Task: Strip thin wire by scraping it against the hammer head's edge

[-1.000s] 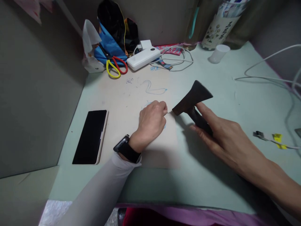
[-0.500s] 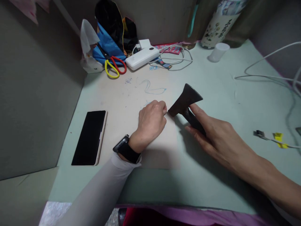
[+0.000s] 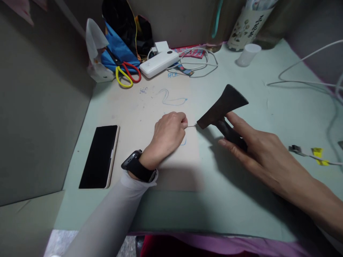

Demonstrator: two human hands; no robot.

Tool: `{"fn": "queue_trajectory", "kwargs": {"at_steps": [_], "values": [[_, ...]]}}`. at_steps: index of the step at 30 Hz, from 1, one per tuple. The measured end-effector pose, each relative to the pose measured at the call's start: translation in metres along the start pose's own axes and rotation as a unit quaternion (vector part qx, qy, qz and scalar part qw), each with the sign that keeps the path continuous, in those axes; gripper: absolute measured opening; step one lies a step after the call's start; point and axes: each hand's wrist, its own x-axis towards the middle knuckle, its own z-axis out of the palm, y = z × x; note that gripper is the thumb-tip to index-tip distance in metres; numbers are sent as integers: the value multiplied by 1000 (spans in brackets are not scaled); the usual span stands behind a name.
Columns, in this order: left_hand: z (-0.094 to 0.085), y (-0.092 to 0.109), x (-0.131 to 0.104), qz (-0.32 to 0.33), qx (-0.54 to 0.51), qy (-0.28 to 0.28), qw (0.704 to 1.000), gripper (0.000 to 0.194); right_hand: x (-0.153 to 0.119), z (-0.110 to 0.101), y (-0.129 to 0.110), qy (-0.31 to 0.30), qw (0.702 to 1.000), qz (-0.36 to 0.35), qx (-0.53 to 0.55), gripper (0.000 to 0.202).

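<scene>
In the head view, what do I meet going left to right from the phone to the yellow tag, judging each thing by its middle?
Phone → black watch → left hand → thin metal rod → dark hammer-like tool → right hand → yellow tag.

The left hand, wearing a black smartwatch, pinches a thin metal rod that points right, to the narrow end of a dark hatchet. Whether the two touch is hard to tell. The right hand grips the hatchet's handle, its wide edge angled toward the far right. Below lie a pale paper sheet with blue drawings and a green desktop. A smartphone lies left; at the far left, red-and-yellow-handled scissors sit beside a white power bank. A translucent cup stands far right.
</scene>
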Motion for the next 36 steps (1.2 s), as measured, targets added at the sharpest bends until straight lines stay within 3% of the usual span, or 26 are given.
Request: {"fn": "queue_trajectory", "kwargs": {"at_steps": [16,24,29,36], "values": [[6,2,-2,1,54,14,998,20,4,9,-3,-6,999,-33,39,56],[5,0,-2,1,29,14,999,20,4,-2,0,-5,998,55,-7,60],[1,-1,-1,2,-25,10,1000,20,-1,1,9,-20,997,81,-1,63],[0,-3,-2,20,-64,13,998,17,-2,7,15,-10,997,64,42,63]]}}
